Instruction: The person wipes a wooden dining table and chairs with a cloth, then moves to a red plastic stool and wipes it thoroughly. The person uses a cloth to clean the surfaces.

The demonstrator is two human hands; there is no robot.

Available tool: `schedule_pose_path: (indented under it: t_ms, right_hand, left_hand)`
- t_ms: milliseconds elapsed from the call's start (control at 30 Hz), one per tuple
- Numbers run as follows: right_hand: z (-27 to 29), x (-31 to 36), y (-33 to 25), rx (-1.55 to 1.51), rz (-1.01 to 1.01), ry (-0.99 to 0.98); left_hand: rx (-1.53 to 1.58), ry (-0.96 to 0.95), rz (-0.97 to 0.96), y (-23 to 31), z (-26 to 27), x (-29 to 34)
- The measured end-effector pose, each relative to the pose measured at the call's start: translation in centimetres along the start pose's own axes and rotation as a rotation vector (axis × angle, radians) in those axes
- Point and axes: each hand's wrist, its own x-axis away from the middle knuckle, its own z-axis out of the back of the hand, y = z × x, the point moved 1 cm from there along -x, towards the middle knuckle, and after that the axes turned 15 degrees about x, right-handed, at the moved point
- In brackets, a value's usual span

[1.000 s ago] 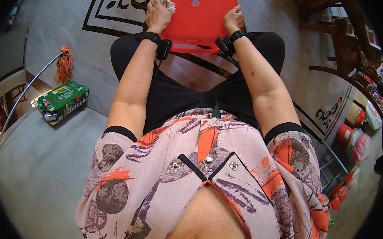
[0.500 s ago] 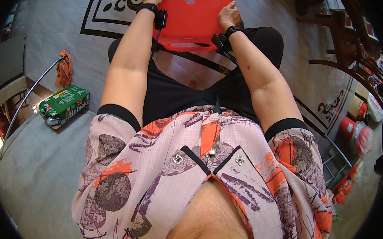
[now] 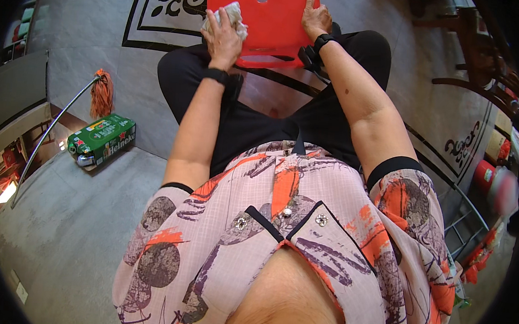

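A red plastic chair [image 3: 274, 26] stands between my knees, with a round hole in its middle and a long slot along the near edge. My left hand [image 3: 224, 44] presses a crumpled white cloth [image 3: 234, 17] onto the chair's left side near the front corner, fingers spread over it. At the right edge my right hand [image 3: 316, 18] grips the chair, its thumb lying along the top and the other fingers partly hidden by the rim. Both wrists wear black bands with small boxes.
To the left a green drinks carton [image 3: 102, 137] lies on the grey floor, beside an orange mop head [image 3: 102, 93] on a metal handle. Dark wooden furniture [image 3: 480, 54] stands at the upper right. Below it are a red container [image 3: 486, 174] and a metal rack [image 3: 467, 222].
My left hand has come back toward me along the chair's left side with the cloth, from the far part to the near corner. My right hand stays at the right edge, thumb now extended.
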Motion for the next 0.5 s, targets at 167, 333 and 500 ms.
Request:
schedule_pose_path:
  t_ms: [167, 333, 500]
  right_hand:
    - [-0.2, 0.4, -0.1, -0.005, 0.012, 0.059]
    - [0.6, 0.9, -0.3, -0.029, 0.026, 0.068]
    - [1.7, 0.5, -1.0, -0.055, 0.031, 0.096]
  left_hand:
    - [-0.019, -0.031, -0.009, -3.7, -1.1, -7.2]
    - [-0.392, 0.054, -0.296, -5.5, -3.1, -15.4]
    - [-0.196, 0.092, -0.113, -4.3, -3.2, -20.8]
